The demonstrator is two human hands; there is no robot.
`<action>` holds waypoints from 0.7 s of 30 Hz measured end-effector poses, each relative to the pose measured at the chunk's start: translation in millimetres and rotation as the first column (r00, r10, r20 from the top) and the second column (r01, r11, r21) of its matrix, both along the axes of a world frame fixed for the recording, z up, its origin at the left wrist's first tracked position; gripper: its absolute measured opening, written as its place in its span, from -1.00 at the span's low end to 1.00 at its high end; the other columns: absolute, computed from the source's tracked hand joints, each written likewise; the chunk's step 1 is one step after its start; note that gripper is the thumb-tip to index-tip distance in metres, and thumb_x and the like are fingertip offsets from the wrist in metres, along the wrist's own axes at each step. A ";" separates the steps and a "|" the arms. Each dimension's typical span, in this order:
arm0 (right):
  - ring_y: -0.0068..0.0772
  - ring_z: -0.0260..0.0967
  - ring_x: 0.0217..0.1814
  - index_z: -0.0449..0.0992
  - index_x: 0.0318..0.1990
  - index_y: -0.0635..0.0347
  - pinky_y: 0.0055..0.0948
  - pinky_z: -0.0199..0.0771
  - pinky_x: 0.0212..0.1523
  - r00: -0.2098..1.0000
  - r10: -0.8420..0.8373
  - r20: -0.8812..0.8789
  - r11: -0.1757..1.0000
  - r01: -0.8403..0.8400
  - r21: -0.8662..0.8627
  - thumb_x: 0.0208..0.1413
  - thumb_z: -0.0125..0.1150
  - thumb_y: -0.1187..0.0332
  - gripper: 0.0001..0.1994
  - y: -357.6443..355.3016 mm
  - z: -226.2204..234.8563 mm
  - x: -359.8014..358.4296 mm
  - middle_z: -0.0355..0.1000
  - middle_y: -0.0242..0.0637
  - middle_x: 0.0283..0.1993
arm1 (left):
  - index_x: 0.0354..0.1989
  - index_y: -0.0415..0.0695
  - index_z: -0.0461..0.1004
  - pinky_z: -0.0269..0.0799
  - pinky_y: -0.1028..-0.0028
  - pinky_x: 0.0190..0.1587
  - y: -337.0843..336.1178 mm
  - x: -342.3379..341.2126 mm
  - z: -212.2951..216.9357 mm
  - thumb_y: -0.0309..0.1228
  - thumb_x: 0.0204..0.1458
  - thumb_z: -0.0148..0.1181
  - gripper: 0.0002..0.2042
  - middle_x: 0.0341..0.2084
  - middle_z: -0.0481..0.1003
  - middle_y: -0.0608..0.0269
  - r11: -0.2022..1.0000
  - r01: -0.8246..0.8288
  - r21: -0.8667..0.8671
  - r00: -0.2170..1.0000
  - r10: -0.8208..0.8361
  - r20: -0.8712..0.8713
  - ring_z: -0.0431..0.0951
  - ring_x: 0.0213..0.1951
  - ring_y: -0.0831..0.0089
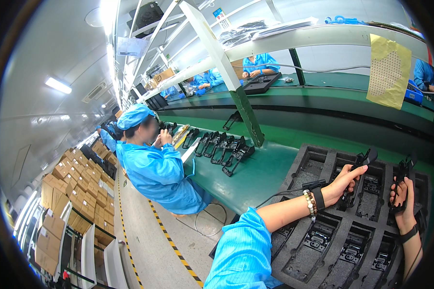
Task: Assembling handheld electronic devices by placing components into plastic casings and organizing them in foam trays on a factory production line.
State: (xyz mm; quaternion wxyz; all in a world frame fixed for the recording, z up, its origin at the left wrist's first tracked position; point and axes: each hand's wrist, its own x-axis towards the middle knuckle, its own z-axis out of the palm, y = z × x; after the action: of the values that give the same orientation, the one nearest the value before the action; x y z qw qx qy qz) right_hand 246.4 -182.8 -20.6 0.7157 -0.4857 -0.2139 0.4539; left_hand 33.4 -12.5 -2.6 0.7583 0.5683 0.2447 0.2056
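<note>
My left hand (344, 184) is closed round a black plastic frame part (364, 159), held over a far compartment of the black foam tray (283, 230). Farther right, my right hand (406, 204) grips a second black frame part (404, 174), also above the tray. Fingers hide portions of both parts. Nearer me, several tray compartments hold black mechanical parts (316, 239). The left wrist carries a beaded bracelet (309, 202) and a black strap (318, 197); another dark band (409, 234) circles the right wrist.
Beyond the tray's left side, several black frame parts (222, 147) lie on the green workbench (212, 178). A co-worker in blue (152, 166) sits there, hands raised. A green-white post (246, 115) rises from the bench, and yellow paper (388, 72) hangs from the shelf.
</note>
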 end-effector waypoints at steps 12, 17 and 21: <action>-0.67 0.23 -0.40 0.40 0.00 0.07 -0.69 0.23 -0.36 1.000 0.017 0.014 1.000 -0.017 0.015 0.15 0.04 -0.19 -0.47 -2.6 2.2 -1.7 0.28 -0.52 -0.35 | -0.22 -0.04 0.20 0.14 0.69 -0.48 0.0 1.1 -0.5 0.14 0.01 0.25 -0.47 -0.46 0.17 0.49 1.000 0.004 0.009 1.000 -0.004 -0.004 0.15 -0.52 0.75; -0.67 0.24 -0.40 0.40 0.00 0.07 -0.68 0.25 -0.36 1.000 0.017 0.013 1.000 -0.017 0.010 0.15 0.04 -0.19 -0.48 -0.1 1.7 -1.4 0.28 -0.52 -0.35 | -0.20 -0.04 0.20 0.15 0.69 -0.48 2.3 -0.9 -1.7 0.14 0.01 0.25 -0.46 -0.45 0.17 0.49 1.000 0.000 0.006 1.000 0.000 -0.007 0.15 -0.51 0.75; -0.67 0.24 -0.40 0.41 0.00 0.07 -0.68 0.27 -0.38 1.000 0.008 0.013 1.000 -0.008 0.001 0.15 0.04 -0.19 -0.48 0.0 1.8 -0.9 0.28 -0.52 -0.35 | -0.19 -0.04 0.19 0.14 0.69 -0.47 1.3 -0.7 -0.9 0.14 0.00 0.26 -0.45 -0.44 0.17 0.49 1.000 0.001 0.004 1.000 -0.001 -0.008 0.15 -0.51 0.75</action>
State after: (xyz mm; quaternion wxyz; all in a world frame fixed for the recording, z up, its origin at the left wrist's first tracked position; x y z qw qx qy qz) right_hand 245.5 -182.8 -18.8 0.7127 -0.4874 -0.2209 0.4536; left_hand 32.7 -11.2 -3.5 0.7562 0.5707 0.2470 0.2034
